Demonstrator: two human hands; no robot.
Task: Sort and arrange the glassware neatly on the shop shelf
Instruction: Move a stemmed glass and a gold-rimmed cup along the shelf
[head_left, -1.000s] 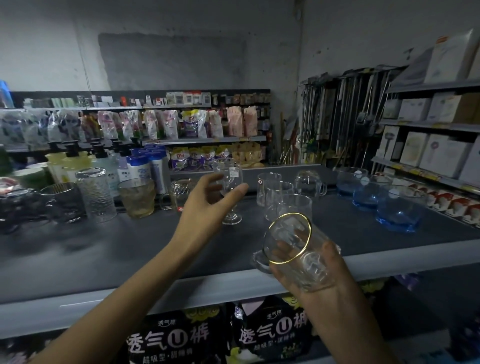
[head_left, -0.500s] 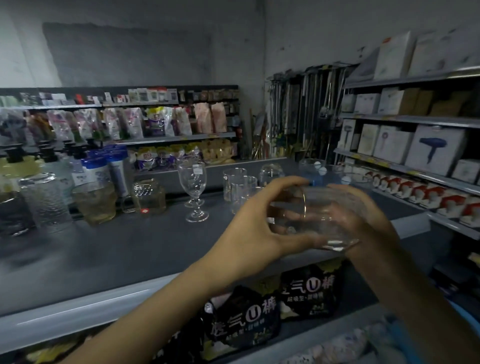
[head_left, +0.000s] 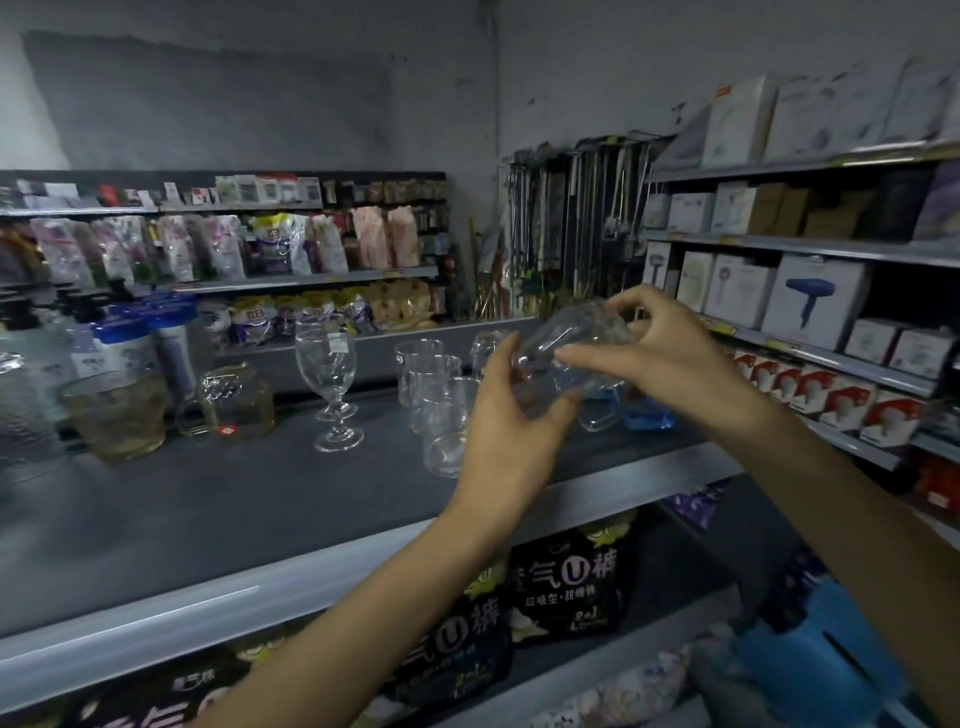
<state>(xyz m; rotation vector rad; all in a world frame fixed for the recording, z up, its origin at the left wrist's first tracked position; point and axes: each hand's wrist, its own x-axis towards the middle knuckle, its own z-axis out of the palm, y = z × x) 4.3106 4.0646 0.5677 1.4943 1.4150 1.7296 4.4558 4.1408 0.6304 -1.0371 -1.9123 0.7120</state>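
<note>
Left hand (head_left: 511, 441): bare
Right hand (head_left: 670, 353): bare
Left forearm (head_left: 363, 623): bare skin all the way to the frame edge at 6 o'clock
Right forearm (head_left: 831, 509): bare likewise, to the edge at 4 o'clock

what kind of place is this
Probably a small general-goods shop: boxed hair dryers line the right-hand shelves, bagged goods fill the back racks, and loose glasses stand on the grey display shelf.
</note>
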